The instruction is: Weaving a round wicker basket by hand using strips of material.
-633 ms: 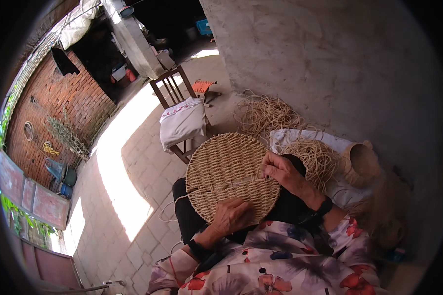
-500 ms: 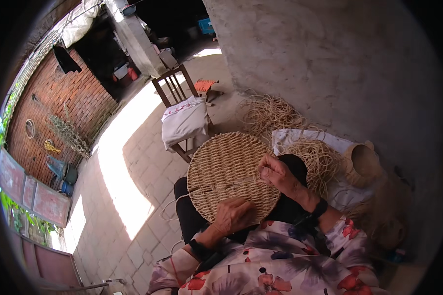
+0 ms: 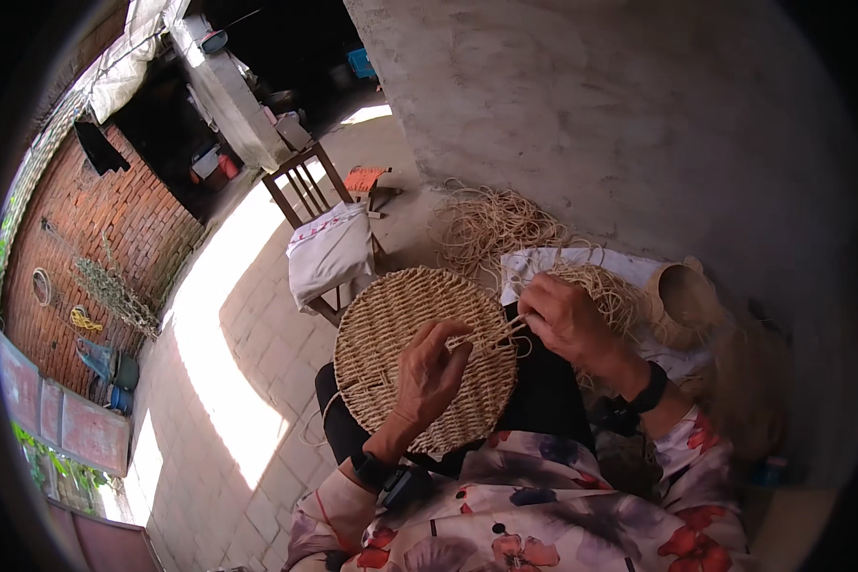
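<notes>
A round woven straw-rope mat (image 3: 391, 329) lies across my lap. Over its right half, my left hand (image 3: 428, 370) has thumb and fingers brought together on a strand of straw cord (image 3: 491, 337). Beyond the mat's right edge, my right hand (image 3: 572, 322) is closed on the other end of that cord, which runs in a few strands between both hands. The fingertips of my right hand are partly hidden. From the mat's left edge a loose cord end (image 3: 328, 408) hangs in a loop.
Tangled heaps of straw cord (image 3: 500, 221) lie by the wall, some on a white cloth (image 3: 543, 259). A round woven basket (image 3: 679, 300) lies on its side at the right. Ahead stand a wooden chair (image 3: 300, 191) with a cloth over its seat and a small orange-topped stool (image 3: 365, 179).
My left hand has risen from the mat's near edge toward its middle right. My right hand has moved right, off the mat, and cord now stretches between the two.
</notes>
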Tool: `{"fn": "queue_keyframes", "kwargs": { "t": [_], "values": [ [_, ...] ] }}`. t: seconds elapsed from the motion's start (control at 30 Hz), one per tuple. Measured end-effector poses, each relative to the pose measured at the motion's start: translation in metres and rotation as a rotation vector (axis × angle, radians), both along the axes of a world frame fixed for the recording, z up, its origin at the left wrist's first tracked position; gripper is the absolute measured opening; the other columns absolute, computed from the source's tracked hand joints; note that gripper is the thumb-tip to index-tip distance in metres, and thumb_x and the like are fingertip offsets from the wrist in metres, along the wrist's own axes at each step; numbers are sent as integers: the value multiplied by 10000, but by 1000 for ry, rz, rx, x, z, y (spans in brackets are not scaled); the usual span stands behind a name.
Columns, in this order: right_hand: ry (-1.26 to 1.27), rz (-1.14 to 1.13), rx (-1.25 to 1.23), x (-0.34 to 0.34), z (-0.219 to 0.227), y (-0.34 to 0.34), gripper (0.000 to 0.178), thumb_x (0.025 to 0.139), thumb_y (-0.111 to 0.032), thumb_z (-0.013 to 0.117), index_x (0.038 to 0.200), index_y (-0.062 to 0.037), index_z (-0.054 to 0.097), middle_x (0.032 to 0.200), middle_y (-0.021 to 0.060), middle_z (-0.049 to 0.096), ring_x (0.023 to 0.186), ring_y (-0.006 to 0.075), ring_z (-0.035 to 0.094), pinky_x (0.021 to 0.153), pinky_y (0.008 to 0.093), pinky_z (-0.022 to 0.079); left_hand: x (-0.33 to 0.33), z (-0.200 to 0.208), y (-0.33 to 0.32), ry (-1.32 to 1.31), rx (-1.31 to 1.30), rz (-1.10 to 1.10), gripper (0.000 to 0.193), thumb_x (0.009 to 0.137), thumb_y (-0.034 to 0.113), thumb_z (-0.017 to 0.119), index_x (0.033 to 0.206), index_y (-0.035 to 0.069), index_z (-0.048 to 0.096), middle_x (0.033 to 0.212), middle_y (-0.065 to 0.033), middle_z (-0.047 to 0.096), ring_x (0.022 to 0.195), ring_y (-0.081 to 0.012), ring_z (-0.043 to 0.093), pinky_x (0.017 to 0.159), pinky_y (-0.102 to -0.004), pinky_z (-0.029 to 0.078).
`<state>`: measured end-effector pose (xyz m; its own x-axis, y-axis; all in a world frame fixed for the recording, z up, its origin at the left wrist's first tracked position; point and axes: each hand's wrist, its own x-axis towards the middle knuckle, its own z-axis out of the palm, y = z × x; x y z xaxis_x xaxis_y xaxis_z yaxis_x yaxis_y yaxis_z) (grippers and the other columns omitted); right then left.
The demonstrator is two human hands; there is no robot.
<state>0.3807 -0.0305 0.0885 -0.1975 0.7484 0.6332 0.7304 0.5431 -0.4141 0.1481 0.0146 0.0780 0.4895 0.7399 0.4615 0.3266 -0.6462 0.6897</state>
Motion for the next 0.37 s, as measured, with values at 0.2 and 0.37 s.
{"fn": "queue_keyframes", "kwargs": {
  "t": [0.2,0.37],
  "values": [
    [265,97,-171,-6,5,-5,160,780,34,675,889,-22,572,798,104,581,733,267,613,653,379,490,29,-11,5,83,-275,-211,347,964,322,628,1096,2,653,745,-79,613,680,-120,564,625,-299,471],
    [339,81,-110,-9,-35,4,167,798,38,670,896,-28,552,808,104,591,761,212,630,682,365,502,17,-10,9,107,-352,-35,277,947,264,659,1063,12,665,826,-107,692,730,-185,634,681,-315,499]
  ]
}}
